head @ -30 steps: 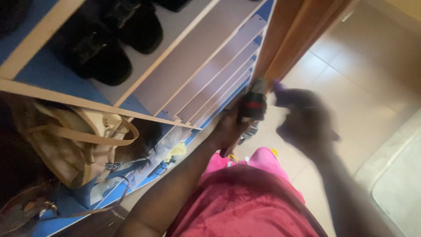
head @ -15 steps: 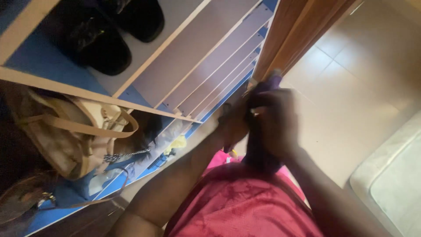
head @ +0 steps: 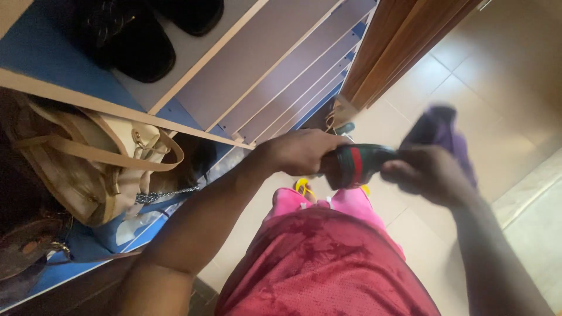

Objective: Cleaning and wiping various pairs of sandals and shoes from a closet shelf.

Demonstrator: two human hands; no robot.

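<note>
The left hand [head: 301, 151] is closed around one end of a dark shoe [head: 358, 164] with a green and red band, at the centre of the frame. The right hand [head: 430, 174] grips a purple cloth [head: 445, 131] against the shoe's other end. Black shoes [head: 140, 41] sit on the shelf unit [head: 275, 64], upper left. The shoe may slip and drop onto the tiled floor [head: 492, 76] if the rubbing pushes against a loose hold.

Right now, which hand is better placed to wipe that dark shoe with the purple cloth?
The right hand: it grips the purple cloth at the tip of the dark shoe. The left hand holds the shoe's other end, steadying it.
</note>
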